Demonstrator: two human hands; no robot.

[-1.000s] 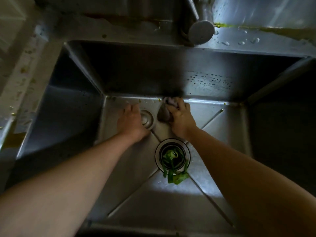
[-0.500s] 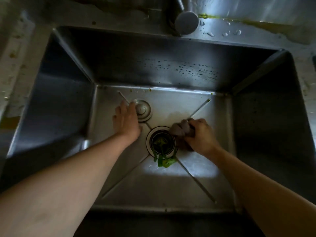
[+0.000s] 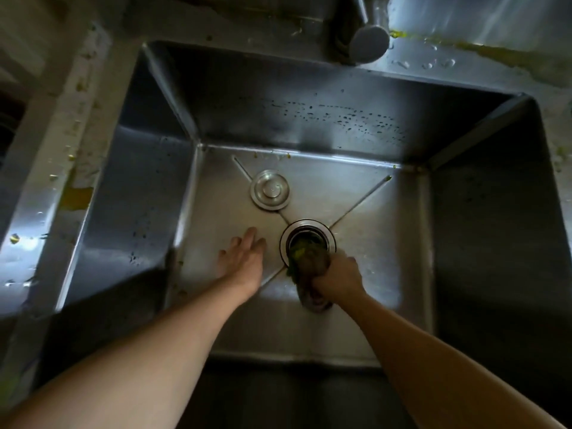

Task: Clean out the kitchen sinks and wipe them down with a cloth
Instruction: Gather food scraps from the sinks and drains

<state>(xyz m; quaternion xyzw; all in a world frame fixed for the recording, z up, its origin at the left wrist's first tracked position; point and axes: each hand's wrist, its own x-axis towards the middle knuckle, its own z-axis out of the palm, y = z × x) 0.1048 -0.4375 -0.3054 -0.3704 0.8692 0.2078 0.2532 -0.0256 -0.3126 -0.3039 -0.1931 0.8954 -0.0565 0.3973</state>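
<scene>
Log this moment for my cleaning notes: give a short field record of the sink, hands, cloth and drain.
sink: steel basin, droplets on back wall
left hand: flat on the sink floor, fingers straight
right hand: grips cloth at the drain's near edge
drain: open, green scraps inside
plug: lies loose, behind the left hand
tap: over back rim
counter: spattered with yellow-green bits

drain (image 3: 298,235): near rim hidden by cloth (image 3: 312,267) | tap (image 3: 368,41): cut off at top

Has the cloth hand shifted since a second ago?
Yes. The right hand drew the cloth from the sink's back wall, past the drain, to its near edge.
</scene>
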